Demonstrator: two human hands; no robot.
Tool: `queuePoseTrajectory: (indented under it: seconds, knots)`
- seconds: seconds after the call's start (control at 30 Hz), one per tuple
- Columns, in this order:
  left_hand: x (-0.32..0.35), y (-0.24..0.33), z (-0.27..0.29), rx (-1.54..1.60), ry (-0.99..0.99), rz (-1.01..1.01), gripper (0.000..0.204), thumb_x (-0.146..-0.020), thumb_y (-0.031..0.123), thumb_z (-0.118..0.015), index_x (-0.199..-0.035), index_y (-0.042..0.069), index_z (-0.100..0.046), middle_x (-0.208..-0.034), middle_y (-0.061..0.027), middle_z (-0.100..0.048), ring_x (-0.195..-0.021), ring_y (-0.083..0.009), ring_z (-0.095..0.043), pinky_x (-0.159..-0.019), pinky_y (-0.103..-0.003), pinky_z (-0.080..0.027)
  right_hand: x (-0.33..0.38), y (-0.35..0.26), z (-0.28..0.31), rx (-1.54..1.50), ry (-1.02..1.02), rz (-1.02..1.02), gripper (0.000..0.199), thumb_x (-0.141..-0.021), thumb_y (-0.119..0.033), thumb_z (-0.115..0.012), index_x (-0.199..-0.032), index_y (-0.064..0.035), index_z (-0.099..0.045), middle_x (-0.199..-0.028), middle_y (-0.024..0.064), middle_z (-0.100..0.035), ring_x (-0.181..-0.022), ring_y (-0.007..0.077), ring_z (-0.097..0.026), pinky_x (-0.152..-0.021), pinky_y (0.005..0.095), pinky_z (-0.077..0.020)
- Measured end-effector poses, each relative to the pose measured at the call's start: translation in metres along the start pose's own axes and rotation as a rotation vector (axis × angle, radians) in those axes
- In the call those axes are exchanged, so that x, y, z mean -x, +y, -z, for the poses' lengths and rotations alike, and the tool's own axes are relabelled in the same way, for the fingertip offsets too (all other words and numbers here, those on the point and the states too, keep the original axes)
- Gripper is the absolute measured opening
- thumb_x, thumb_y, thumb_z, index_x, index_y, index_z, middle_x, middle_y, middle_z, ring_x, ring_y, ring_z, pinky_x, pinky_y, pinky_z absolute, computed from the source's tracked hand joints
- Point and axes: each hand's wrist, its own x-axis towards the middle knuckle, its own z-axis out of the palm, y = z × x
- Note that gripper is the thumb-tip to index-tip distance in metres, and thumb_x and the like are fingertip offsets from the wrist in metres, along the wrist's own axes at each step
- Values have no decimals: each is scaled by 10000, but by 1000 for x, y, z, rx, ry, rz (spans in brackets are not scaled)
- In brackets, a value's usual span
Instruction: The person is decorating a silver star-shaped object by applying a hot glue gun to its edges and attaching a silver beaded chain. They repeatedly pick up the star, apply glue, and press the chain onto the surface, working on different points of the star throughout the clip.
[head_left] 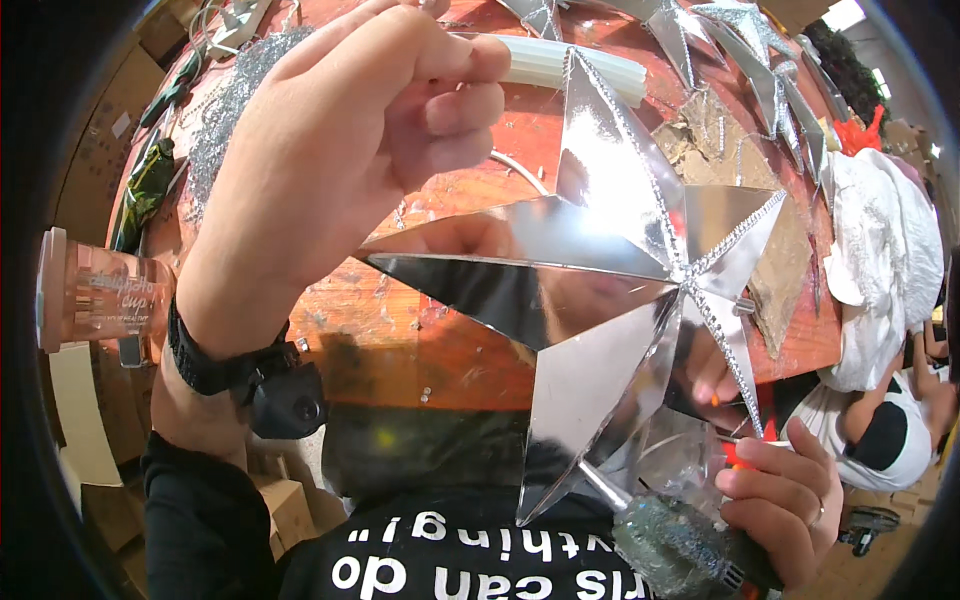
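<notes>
A big shiny silver star [610, 290] with a glitter line along its folds sits in the middle, held up between the two hands and above the surface [440, 340]; its top point goes up past a pale glue stick [590, 68]. The left hand [350, 150] is up high, just to the left of the star's top point; its fingers are curled narrow and pinch the end of the glue stick, and its thumb seems to touch the star's left arm from behind. A black watch [235, 365] is on that wrist. The right hand [780, 495] is low, under the star's bottom right point; it is closed around a glittery glue gun [685, 545]; the gun's thin metal tip reaches up to the star's bottom point.

Beyond the left hand, on the red-brown wooden surface, lies a pile of silver tinsel [225, 105]; past the star's top, more silver stars [740, 40] lie in a row near the far edge. To the left of the left wrist stands a clear plastic cup [100, 300]. To the right of the right hand sits another person in white clothes [890, 290].
</notes>
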Motion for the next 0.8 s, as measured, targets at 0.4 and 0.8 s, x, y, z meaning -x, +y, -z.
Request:
queuePoseTrajectory:
  seconds: [0.4, 0.8]
  knots:
    - [-7, -6, 4, 161, 120, -134, 29, -929, 84, -440, -944, 93, -416, -825, -70, -470, -698, -140, -414, -639, -286, -378, 12, -12, -11, 93, -51, -134, 172, -620, -154, -668, -743, -114, -554, -750, -6, -614, -721, 185, -606, -783, 431, -508]
    - [-18, -14, 40, 90, -86, -164, 120, -909, 106, -456, -876, -8, -470, -717, -26, -386, -640, -115, -334, -588, -269, -317, 9, -17, -23, 16, -2, -84, 220, -703, -251, -648, -800, -63, -590, -733, 55, -620, -709, 213, -590, -738, 400, -495]
